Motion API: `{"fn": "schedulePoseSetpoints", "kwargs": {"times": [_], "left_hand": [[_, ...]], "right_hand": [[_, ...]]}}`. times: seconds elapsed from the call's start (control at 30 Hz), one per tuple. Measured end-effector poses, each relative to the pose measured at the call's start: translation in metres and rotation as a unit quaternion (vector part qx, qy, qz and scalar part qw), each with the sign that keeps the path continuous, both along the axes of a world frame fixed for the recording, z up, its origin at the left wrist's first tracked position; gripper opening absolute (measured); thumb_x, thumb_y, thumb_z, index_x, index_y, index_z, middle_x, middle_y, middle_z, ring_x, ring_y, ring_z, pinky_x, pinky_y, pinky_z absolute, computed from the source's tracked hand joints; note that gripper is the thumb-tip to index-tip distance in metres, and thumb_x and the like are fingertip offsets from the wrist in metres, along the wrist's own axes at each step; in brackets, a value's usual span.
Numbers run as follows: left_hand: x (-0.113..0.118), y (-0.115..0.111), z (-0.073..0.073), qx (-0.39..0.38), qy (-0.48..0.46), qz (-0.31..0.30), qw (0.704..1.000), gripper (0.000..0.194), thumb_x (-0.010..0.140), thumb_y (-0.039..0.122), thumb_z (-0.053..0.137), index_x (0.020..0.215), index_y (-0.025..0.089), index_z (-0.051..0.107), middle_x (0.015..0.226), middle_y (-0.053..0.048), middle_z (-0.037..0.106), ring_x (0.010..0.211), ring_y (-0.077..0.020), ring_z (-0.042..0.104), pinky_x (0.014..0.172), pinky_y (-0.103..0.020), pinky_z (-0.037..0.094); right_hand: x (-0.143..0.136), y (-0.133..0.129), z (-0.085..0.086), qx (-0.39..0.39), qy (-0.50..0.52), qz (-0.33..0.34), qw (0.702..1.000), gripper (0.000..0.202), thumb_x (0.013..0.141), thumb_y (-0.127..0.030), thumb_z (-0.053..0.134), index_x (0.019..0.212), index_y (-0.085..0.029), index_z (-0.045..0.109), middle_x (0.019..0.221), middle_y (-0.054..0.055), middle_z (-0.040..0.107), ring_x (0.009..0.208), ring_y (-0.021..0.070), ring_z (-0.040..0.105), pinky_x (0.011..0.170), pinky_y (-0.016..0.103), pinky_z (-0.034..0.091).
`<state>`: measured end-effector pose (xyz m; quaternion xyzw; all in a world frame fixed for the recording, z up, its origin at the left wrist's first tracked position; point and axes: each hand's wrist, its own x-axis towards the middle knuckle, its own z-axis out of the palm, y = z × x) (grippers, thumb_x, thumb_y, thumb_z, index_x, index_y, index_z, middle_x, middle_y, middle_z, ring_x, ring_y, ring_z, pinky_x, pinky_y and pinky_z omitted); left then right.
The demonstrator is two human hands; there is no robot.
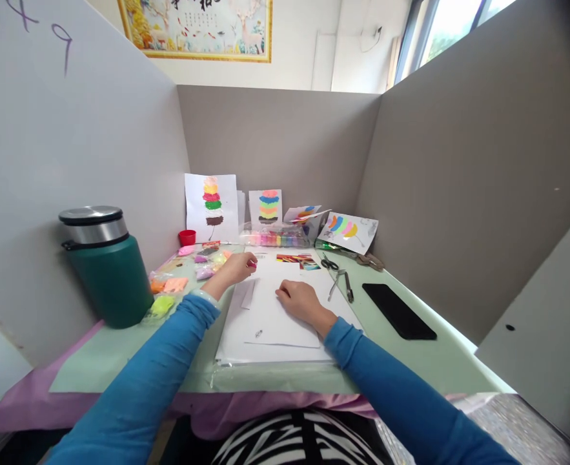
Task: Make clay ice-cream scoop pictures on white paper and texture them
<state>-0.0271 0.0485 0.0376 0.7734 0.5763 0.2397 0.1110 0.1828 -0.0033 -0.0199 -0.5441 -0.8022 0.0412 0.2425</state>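
My left hand [239, 267] is closed above the left upper edge of the white paper [275, 323], its fingertips pinching a small pink piece [252, 263]. My right hand [300, 299] rests on the sheets with its fingers curled; anything under them is hidden. A narrow folded paper strip [248, 294] lies between the hands, toward the left. Just beyond them is a printed colourful picture [298, 260] on the paper stack. Bags of soft coloured clay [174, 285] lie to the left of my left hand.
A green flask [108, 274] stands at the left. Scissors [330, 262], a metal tool [348, 287] and a black phone-like slab [398, 311] lie at the right. Along the back are a red cup [186, 237], a clay pack [277, 237] and propped pictures [212, 206]. Partitions enclose three sides.
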Motion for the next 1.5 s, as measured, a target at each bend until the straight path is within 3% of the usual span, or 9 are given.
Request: {"fn": "schedulePoseSetpoints", "kwargs": {"times": [0.17,0.4,0.5,0.67,0.8,0.93,1.13,1.37,1.5], "left_hand": [[0.002,0.000,-0.014,0.034,0.001,-0.009,0.999,0.018,0.078,0.022,0.058,0.090,0.018,0.071,0.093,-0.008,0.074,0.086,-0.0224,0.066,0.077,-0.030,0.049],[0.012,-0.016,-0.001,-0.075,-0.279,-0.036,0.957,0.029,0.081,0.042,0.057,0.077,0.014,0.062,0.074,-0.008,0.068,0.058,-0.0158,0.060,0.052,-0.027,0.046],[0.022,-0.027,0.006,-0.118,-0.403,-0.073,0.905,0.026,0.076,0.038,0.067,0.082,0.013,0.063,0.078,-0.008,0.068,0.065,-0.0175,0.064,0.062,-0.031,0.051],[0.037,-0.030,-0.001,-0.232,-0.532,-0.201,0.789,0.027,0.076,0.025,0.071,0.098,0.010,0.068,0.095,-0.012,0.071,0.090,-0.0219,0.066,0.085,-0.035,0.049],[0.037,-0.026,-0.011,-0.318,-0.649,-0.202,0.661,0.047,0.090,0.046,0.051,0.110,0.006,0.063,0.108,-0.020,0.068,0.104,-0.0268,0.063,0.094,-0.038,0.047],[0.035,-0.030,-0.016,-0.320,-0.718,-0.163,0.596,0.070,0.091,0.063,0.035,0.126,0.004,0.053,0.119,-0.024,0.062,0.113,-0.0310,0.060,0.099,-0.045,0.045],[0.035,-0.030,-0.018,-0.369,-0.710,-0.226,0.555,0.078,0.092,0.065,0.027,0.132,0.001,0.049,0.123,-0.025,0.060,0.118,-0.0314,0.057,0.101,-0.042,0.044],[0.034,-0.029,-0.021,-0.326,-0.738,-0.178,0.563,0.079,0.091,0.067,0.025,0.134,0.006,0.048,0.123,-0.024,0.061,0.117,-0.0315,0.058,0.103,-0.047,0.042],[0.035,-0.029,-0.020,-0.352,-0.720,-0.213,0.559,0.082,0.092,0.067,0.019,0.134,0.003,0.048,0.123,-0.024,0.061,0.118,-0.0305,0.057,0.104,-0.044,0.042]], "right_hand": [[-0.002,-0.004,0.000,0.022,-0.036,0.018,0.999,0.022,0.092,-0.031,0.046,0.096,-0.021,0.066,0.092,0.004,0.072,0.082,0.0171,0.063,0.068,0.027,0.035],[-0.004,-0.003,0.004,0.052,0.008,0.020,0.998,0.026,0.094,-0.036,0.046,0.090,-0.020,0.066,0.084,0.004,0.071,0.078,0.0176,0.063,0.070,0.028,0.040],[-0.009,0.005,0.013,0.170,0.109,-0.014,0.979,0.038,0.099,-0.038,0.034,0.107,-0.016,0.064,0.103,0.010,0.069,0.096,0.0194,0.062,0.084,0.031,0.043],[-0.024,0.023,0.009,0.272,0.064,0.085,0.957,0.064,0.095,-0.049,0.039,0.142,-0.005,0.038,0.147,0.021,0.039,0.138,0.0271,0.032,0.111,0.045,0.027],[-0.038,0.015,-0.003,0.261,-0.011,0.122,0.958,0.077,0.093,-0.056,0.040,0.146,-0.002,0.029,0.151,0.025,0.029,0.144,0.0305,0.018,0.114,0.054,0.019],[-0.048,0.008,-0.001,0.282,-0.063,0.221,0.931,0.082,0.090,-0.058,0.045,0.147,-0.002,0.028,0.153,0.022,0.025,0.146,0.0285,0.012,0.117,0.051,0.017],[-0.032,0.021,0.004,0.247,-0.018,0.096,0.964,0.068,0.096,-0.049,0.037,0.147,-0.004,0.031,0.152,0.022,0.028,0.144,0.0284,0.019,0.115,0.054,0.016],[-0.043,0.010,0.001,0.289,-0.069,0.232,0.926,0.081,0.091,-0.060,0.040,0.147,-0.002,0.030,0.153,0.020,0.026,0.146,0.0264,0.014,0.118,0.048,0.014],[-0.033,0.021,0.002,0.261,-0.034,0.117,0.958,0.069,0.096,-0.049,0.038,0.146,-0.003,0.031,0.152,0.022,0.028,0.144,0.0281,0.019,0.116,0.053,0.014]]}}
